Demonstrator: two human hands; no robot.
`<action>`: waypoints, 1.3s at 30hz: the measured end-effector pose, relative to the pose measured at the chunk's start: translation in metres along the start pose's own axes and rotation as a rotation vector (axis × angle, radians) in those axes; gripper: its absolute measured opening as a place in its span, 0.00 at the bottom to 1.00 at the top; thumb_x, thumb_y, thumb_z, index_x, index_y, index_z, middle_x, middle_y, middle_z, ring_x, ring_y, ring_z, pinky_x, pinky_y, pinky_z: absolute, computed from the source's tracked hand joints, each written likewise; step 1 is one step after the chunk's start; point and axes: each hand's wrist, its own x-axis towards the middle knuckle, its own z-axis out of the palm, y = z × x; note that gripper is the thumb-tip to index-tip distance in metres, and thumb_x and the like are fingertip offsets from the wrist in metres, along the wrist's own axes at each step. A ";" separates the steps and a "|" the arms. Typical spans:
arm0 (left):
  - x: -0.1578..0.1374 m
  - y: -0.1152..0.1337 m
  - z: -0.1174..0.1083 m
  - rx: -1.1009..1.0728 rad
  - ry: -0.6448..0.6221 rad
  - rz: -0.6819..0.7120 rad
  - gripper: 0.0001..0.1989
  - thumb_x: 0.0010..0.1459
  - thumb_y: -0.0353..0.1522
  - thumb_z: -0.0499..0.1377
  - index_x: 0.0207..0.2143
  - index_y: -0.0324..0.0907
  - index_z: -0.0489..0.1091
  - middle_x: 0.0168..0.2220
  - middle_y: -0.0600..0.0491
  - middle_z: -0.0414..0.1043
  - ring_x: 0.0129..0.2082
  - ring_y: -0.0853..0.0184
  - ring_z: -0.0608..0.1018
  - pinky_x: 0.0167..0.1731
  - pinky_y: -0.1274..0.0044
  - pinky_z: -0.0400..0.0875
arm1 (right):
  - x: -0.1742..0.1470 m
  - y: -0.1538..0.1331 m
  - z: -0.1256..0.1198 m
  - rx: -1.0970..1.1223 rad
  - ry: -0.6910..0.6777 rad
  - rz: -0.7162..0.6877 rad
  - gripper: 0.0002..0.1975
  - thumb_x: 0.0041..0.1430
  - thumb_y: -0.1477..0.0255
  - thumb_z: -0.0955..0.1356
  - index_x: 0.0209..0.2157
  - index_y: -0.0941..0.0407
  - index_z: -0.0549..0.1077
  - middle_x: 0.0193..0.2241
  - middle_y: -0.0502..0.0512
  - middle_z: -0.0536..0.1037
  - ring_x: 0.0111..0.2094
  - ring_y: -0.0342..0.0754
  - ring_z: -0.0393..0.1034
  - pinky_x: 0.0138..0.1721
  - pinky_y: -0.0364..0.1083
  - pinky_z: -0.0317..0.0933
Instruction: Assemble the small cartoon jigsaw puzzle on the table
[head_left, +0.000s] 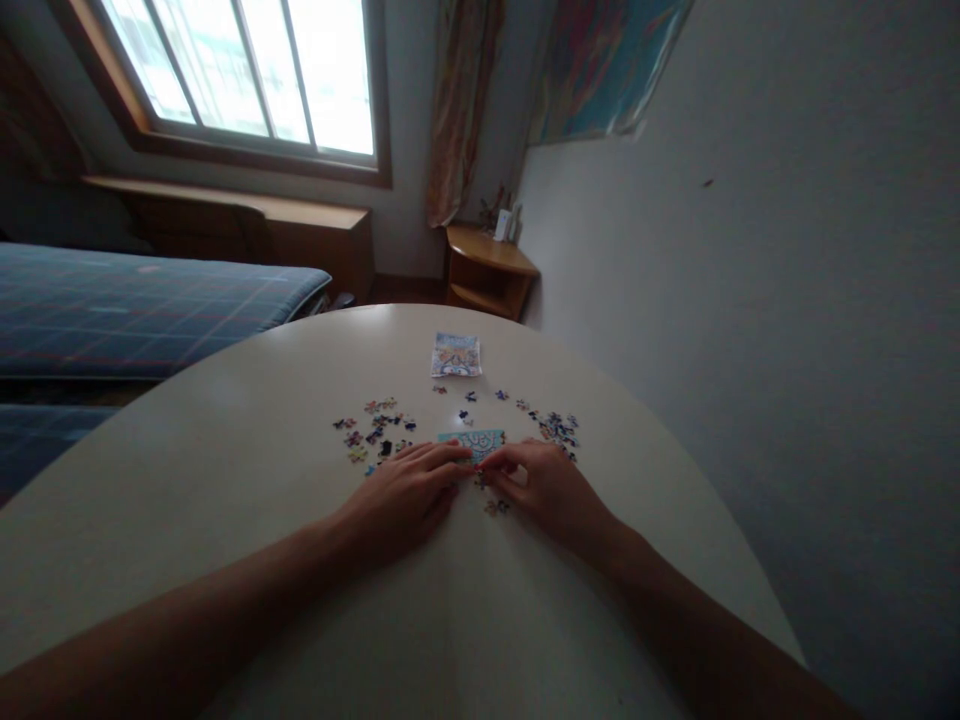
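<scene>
A partly joined jigsaw puzzle [482, 440], light blue with white lettering, lies on the round table. My left hand [420, 485] rests flat beside it, its outstretched fingers reaching to the puzzle's lower left edge. From the right, my right hand [540, 480] pinches a small puzzle piece [479, 467] at the lower edge, close to my left fingertips. The fingers hide most of that piece. Just below the pinch, a few loose pieces [495, 508] lie near my right fingers. Part of the puzzle's lower side is covered by both hands.
Loose puzzle pieces [375, 430] are scattered left of the puzzle, and a denser pile of pieces [559, 428] lies to the right. A creased picture sheet [456, 355] lies farther back on the pale table [262, 440]. Beyond stand a mattress [150, 310] and a corner shelf [491, 250].
</scene>
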 end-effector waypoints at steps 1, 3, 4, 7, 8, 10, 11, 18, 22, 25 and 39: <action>0.000 0.000 0.000 -0.002 0.001 0.001 0.17 0.63 0.26 0.52 0.53 0.46 0.70 0.56 0.50 0.71 0.55 0.59 0.73 0.56 0.62 0.69 | 0.000 0.000 0.000 -0.006 0.000 -0.008 0.05 0.57 0.74 0.71 0.34 0.51 0.80 0.31 0.51 0.82 0.34 0.48 0.74 0.39 0.47 0.64; 0.000 0.000 0.000 -0.010 0.001 0.001 0.18 0.63 0.26 0.52 0.53 0.47 0.69 0.56 0.51 0.71 0.55 0.60 0.73 0.56 0.62 0.69 | 0.000 0.001 0.001 -0.019 0.005 -0.028 0.05 0.58 0.74 0.71 0.35 0.51 0.80 0.32 0.51 0.82 0.35 0.48 0.74 0.40 0.48 0.63; 0.000 0.000 0.000 -0.014 0.003 0.001 0.18 0.63 0.25 0.52 0.53 0.47 0.69 0.56 0.51 0.71 0.55 0.60 0.73 0.56 0.62 0.69 | 0.000 0.001 0.001 -0.026 0.007 -0.041 0.05 0.58 0.74 0.71 0.35 0.51 0.80 0.33 0.51 0.82 0.35 0.48 0.74 0.41 0.48 0.63; 0.000 0.000 0.000 -0.022 0.009 0.005 0.18 0.62 0.25 0.52 0.52 0.46 0.70 0.56 0.51 0.71 0.54 0.60 0.74 0.56 0.61 0.69 | 0.001 0.004 0.002 -0.039 0.002 -0.077 0.06 0.60 0.74 0.70 0.37 0.50 0.80 0.33 0.51 0.82 0.35 0.48 0.74 0.40 0.47 0.62; 0.000 0.000 0.000 -0.022 0.010 0.007 0.18 0.62 0.25 0.52 0.52 0.46 0.70 0.56 0.50 0.71 0.54 0.60 0.74 0.56 0.62 0.69 | 0.001 0.005 0.003 -0.035 0.000 -0.084 0.06 0.60 0.74 0.70 0.37 0.50 0.80 0.33 0.51 0.81 0.35 0.47 0.73 0.40 0.47 0.62; 0.000 0.000 0.000 -0.013 0.008 0.010 0.18 0.63 0.25 0.53 0.53 0.45 0.69 0.56 0.50 0.71 0.55 0.60 0.73 0.56 0.62 0.68 | 0.001 0.007 0.004 -0.025 -0.001 -0.086 0.06 0.60 0.74 0.70 0.37 0.51 0.80 0.32 0.51 0.81 0.34 0.47 0.73 0.39 0.46 0.62; 0.000 -0.001 0.001 -0.006 0.007 0.010 0.18 0.62 0.25 0.53 0.53 0.45 0.69 0.56 0.50 0.71 0.55 0.60 0.73 0.56 0.62 0.68 | 0.002 0.007 0.005 -0.021 -0.002 -0.083 0.06 0.60 0.74 0.70 0.37 0.51 0.80 0.32 0.51 0.81 0.34 0.46 0.73 0.39 0.45 0.62; -0.001 -0.002 0.002 -0.002 0.004 0.011 0.19 0.62 0.25 0.52 0.54 0.46 0.68 0.56 0.50 0.71 0.55 0.60 0.73 0.56 0.63 0.69 | 0.002 0.009 0.005 -0.027 0.003 -0.035 0.03 0.60 0.72 0.70 0.35 0.52 0.79 0.33 0.52 0.80 0.36 0.47 0.73 0.40 0.45 0.62; -0.002 -0.002 0.001 0.005 -0.004 0.034 0.20 0.61 0.23 0.52 0.53 0.47 0.69 0.57 0.50 0.69 0.55 0.59 0.72 0.56 0.62 0.68 | 0.002 0.010 0.006 -0.030 -0.014 -0.028 0.04 0.59 0.73 0.71 0.35 0.52 0.80 0.33 0.52 0.79 0.37 0.46 0.72 0.40 0.45 0.62; -0.002 -0.003 0.001 0.011 -0.015 0.026 0.22 0.61 0.23 0.52 0.55 0.50 0.68 0.58 0.52 0.69 0.56 0.59 0.72 0.55 0.60 0.68 | 0.003 0.009 0.005 -0.050 -0.007 -0.030 0.03 0.59 0.72 0.71 0.34 0.52 0.79 0.33 0.52 0.79 0.36 0.46 0.72 0.40 0.46 0.61; -0.002 -0.003 0.001 0.024 -0.036 0.030 0.22 0.61 0.23 0.52 0.54 0.52 0.69 0.59 0.52 0.66 0.58 0.58 0.70 0.56 0.58 0.67 | -0.009 0.004 -0.031 -0.052 -0.286 -0.072 0.07 0.53 0.68 0.74 0.36 0.52 0.79 0.34 0.51 0.77 0.34 0.45 0.70 0.39 0.44 0.59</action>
